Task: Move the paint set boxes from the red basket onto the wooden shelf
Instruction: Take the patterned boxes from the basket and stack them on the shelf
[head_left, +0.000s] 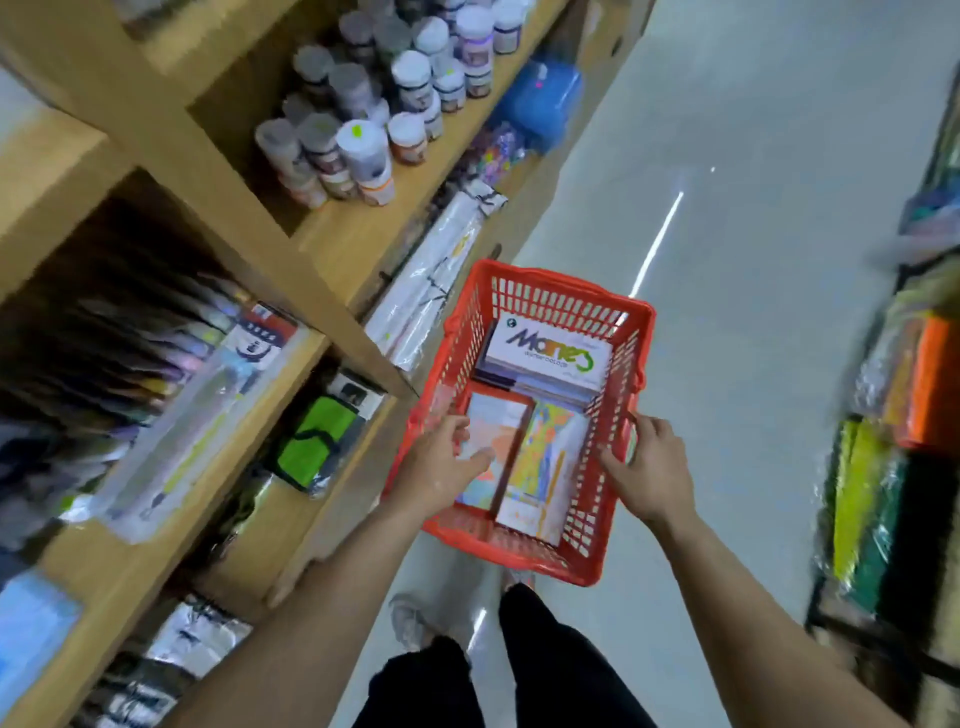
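Note:
A red basket (566, 291) stands on the floor in front of me. Inside lie paint set boxes: a white one with a logo (550, 356) at the far end on a stack, a pastel box (493, 421) at near left, and a colourful box (545, 457) beside it. My left hand (441, 462) reaches into the basket, fingers apart, touching the pastel box. My right hand (649, 473) is over the basket's right side, its fingers curled at the wall by the colourful box. The wooden shelf (332, 234) rises on the left.
The shelf holds jars of paint (363, 150), a green pouch (311, 447), wrapped packets (431, 291) and brushes or pens. A second rack with coloured paper (893, 441) stands on the right. A grey aisle floor (753, 208) runs between. My legs and shoes are below the basket.

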